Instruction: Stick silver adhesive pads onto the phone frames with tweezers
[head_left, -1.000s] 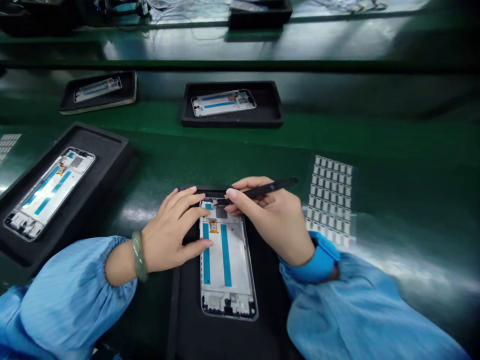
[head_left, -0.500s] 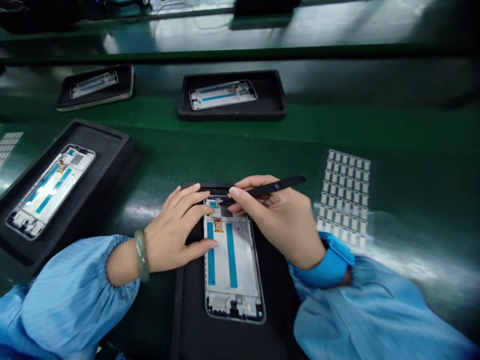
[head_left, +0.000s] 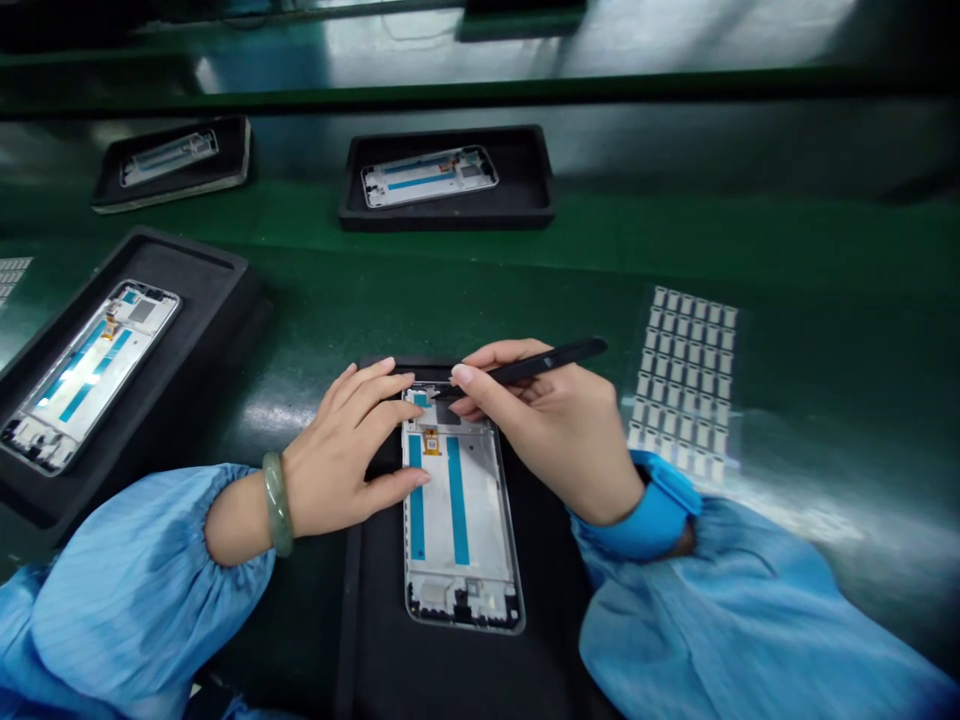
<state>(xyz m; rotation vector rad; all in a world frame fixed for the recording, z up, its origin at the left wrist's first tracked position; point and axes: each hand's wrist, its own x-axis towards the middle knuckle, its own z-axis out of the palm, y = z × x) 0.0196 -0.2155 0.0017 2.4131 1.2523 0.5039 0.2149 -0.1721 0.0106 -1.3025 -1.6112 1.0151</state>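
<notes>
A silver phone frame with blue strips and a small orange flex connector lies in a black tray in front of me. My left hand is open, fingers spread, with its fingertips and thumb resting along the frame's left edge near the top. Pinched in my right hand like a pen are black tweezers. Their tip points left at the top part of the frame, beside a small blue patch. Whether anything is between the tips is too small to tell.
Another phone frame lies in a black tray at left. Two more trays, one at the back left and one at the back middle, each hold a frame. A sheet of small pale rectangular pieces lies right on the green bench.
The whole view has shifted slightly, so everything sits a little further left and up. Both hands keep nearly the same place on the phone frame, and the tweezers stay at its top.
</notes>
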